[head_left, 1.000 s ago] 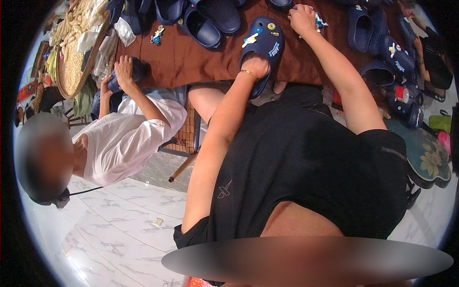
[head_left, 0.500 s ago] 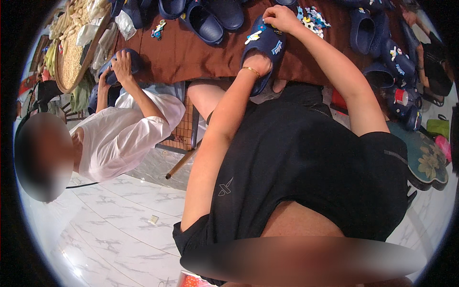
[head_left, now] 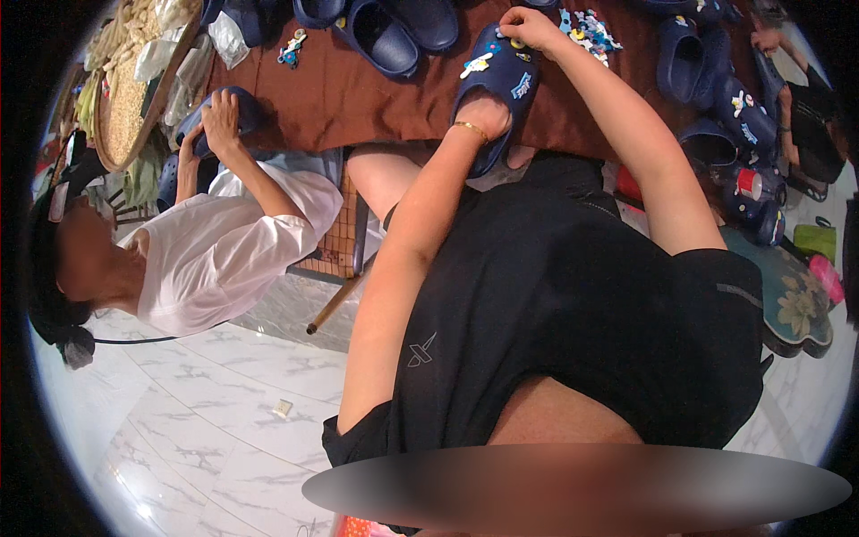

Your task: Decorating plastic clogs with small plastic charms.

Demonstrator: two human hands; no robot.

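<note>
My left hand (head_left: 483, 116) grips the heel end of a dark blue clog (head_left: 503, 76) that lies on the brown cloth of the table (head_left: 358, 89). The clog carries several coloured charms on its top. At the clog's toe, my right hand (head_left: 528, 22) has its fingertips pinched on a small charm. A heap of loose coloured charms (head_left: 586, 27) lies just right of that hand.
A person in a white shirt (head_left: 224, 251) sits at my left, both hands on another blue clog (head_left: 234, 112). More blue clogs lie along the table's far side (head_left: 394, 36) and at the right (head_left: 716, 98). A round woven tray (head_left: 125, 98) stands far left. Below is marble floor (head_left: 224, 421).
My right hand has moved left from the charm heap onto the toe of the clog. My left hand has kept its hold on the clog.
</note>
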